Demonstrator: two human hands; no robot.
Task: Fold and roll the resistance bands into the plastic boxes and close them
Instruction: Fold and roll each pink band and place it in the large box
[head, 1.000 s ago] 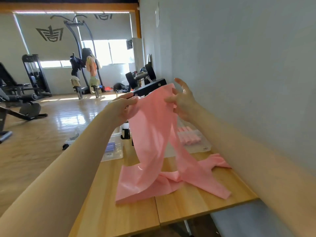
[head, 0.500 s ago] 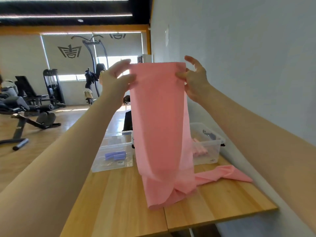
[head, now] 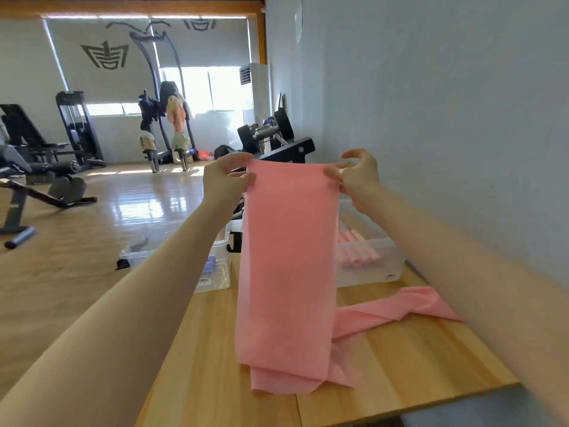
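A wide pink resistance band [head: 286, 266] hangs flat in front of me, its lower end folded on the wooden table [head: 400, 371] and a tail trailing off to the right. My left hand [head: 226, 177] pinches the band's top left corner. My right hand [head: 358, 177] pinches the top right corner, the other fingers curled above it. Behind the band stand two clear plastic boxes: the left box [head: 215, 272] holds purple rolls, the right box [head: 369, 263] holds several pink rolls. Both boxes stand without lids on.
A grey wall [head: 431, 118] runs close along the table's right side. A dumbbell rack [head: 274, 140] stands behind the table. Gym machines and benches [head: 46, 167] fill the wooden floor to the left.
Both hands have come down from head height with the band's top edge, now stretched flat between them. The band's lower end lies folded on the table.
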